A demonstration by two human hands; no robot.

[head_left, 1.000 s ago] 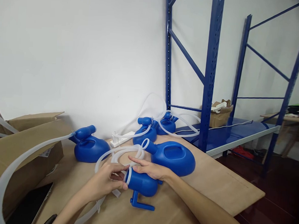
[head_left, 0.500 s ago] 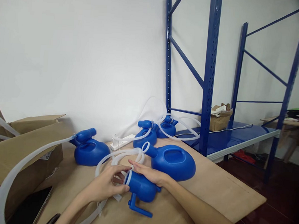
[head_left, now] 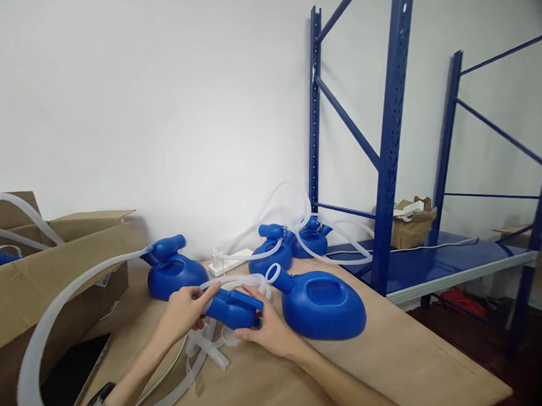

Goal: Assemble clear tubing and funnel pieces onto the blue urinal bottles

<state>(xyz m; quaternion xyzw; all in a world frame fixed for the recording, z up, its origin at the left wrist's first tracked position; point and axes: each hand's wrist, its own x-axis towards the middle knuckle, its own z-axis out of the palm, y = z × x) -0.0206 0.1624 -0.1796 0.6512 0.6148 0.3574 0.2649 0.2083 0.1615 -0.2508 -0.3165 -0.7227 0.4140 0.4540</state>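
A blue, cylindrical plastic fitting [head_left: 231,313] is held at lower centre of the frame, above the flat light-brown worktop [head_left: 380,372]. The left hand [head_left: 184,313] grips its left end, fingers closed around it. The right hand [head_left: 272,331] holds its right end between spread thumb and fingers. A blue, rounded plastic jug [head_left: 331,318] rests right of centre.

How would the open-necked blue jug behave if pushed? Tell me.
The blue jug looks like hollow plastic, so probably light for its size if empty. Its smooth surface may slip; its broad, low shape should slide rather than tip.
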